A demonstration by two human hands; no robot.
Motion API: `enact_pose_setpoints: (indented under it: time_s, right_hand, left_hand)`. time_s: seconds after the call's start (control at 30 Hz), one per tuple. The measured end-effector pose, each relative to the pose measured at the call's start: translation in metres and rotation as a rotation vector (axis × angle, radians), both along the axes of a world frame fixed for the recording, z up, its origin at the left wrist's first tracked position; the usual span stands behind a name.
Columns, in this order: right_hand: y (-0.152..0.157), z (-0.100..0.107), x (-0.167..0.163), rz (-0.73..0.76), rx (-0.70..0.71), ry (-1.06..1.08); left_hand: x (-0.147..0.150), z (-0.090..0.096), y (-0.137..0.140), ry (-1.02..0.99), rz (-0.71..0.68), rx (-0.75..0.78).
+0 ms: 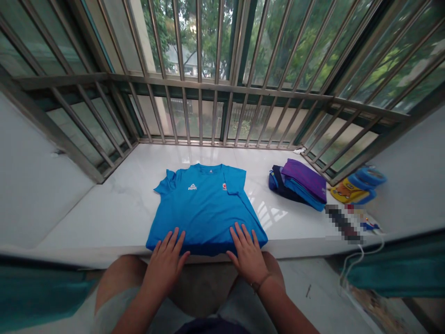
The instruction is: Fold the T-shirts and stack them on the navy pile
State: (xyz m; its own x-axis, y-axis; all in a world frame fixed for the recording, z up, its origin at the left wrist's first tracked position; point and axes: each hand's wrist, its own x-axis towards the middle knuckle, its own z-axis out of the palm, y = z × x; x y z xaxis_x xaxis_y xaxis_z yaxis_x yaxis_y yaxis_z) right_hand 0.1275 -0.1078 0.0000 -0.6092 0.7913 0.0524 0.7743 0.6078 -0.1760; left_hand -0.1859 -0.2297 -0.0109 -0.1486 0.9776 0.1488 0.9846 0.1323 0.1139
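A blue T-shirt [205,208] lies spread front side up on the white window ledge, its collar toward the window. Small white and red prints show on its chest. The left sleeve in view is crumpled, while the right one lies flatter. My left hand [168,257] rests on the lower left of the shirt with fingers stretched out. On the lower right, my right hand [248,253] lies flat with its fingers spread, a thin bracelet at the wrist. The shirt's hem bends over the ledge's front edge between my hands.
A stack of folded clothes [302,183], purple on top, sits to the right on the ledge [97,218]. Beyond it stand a yellow and blue container [358,185] and a blurred-out item with a white cable [361,255]. Metal bars [222,88] line the window behind.
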Motion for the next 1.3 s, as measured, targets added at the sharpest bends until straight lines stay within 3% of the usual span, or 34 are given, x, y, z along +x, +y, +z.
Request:
enact_pose_setpoints:
  time_s: [0.1,0.23,0.4,0.53,0.6,0.67,0.73,0.77,0.87,0.97,1.07,1.17,1.23,1.3]
  right_hand:
    - [0.007,0.012,-0.002,-0.007,-0.012,0.038]
    - [0.053,0.034,-0.018,-0.029,0.021,0.07]
    - [0.135,0.039,-0.046,-0.015,0.047,0.001]
    - [0.201,0.035,-0.033,-0.02,-0.05,-0.025]
    - [0.229,0.036,-0.01,-0.132,-0.022,0.038]
    - [0.246,0.038,0.018,-0.393,0.084,0.156]
    - [0.246,0.038,0.041,-0.622,0.219,0.252]
    - [0.238,0.037,0.047,-0.663,0.271,0.273]
    - [0.191,0.027,0.044,-0.46,0.292,0.257]
    - [0.136,0.013,0.021,-0.217,0.176,0.202]
    - [0.107,0.001,0.006,-0.233,0.066,0.136]
    - [0.104,-0.003,0.005,-0.293,0.03,0.134]
    - [0.106,-0.002,0.005,-0.317,0.03,0.158]
    - [0.107,0.001,0.005,-0.336,0.031,0.178]
  left_hand:
    - [-0.013,0.021,0.019,-0.042,0.006,-0.016]
    - [-0.041,0.044,0.059,-0.035,0.087,-0.063]
    - [-0.053,0.038,0.074,-0.029,0.277,-0.014]
    - [-0.051,0.032,0.071,-0.028,0.287,-0.001]
    - [-0.05,0.033,0.071,-0.029,0.296,-0.009]
    - [-0.05,0.035,0.072,-0.035,0.31,-0.017]
    - [-0.049,0.037,0.072,-0.043,0.316,-0.02]
    - [-0.049,0.038,0.072,-0.045,0.317,-0.024]
    - [-0.048,0.04,0.073,-0.042,0.32,-0.041]
    - [-0.048,0.04,0.072,-0.039,0.327,-0.048]
    - [-0.049,0.039,0.069,-0.045,0.329,-0.033]
    - [-0.052,0.041,0.071,-0.073,0.333,-0.021]
    - [-0.05,0.051,0.079,-0.174,0.394,-0.057]
    - [-0.04,0.072,0.09,-0.385,0.442,-0.108]
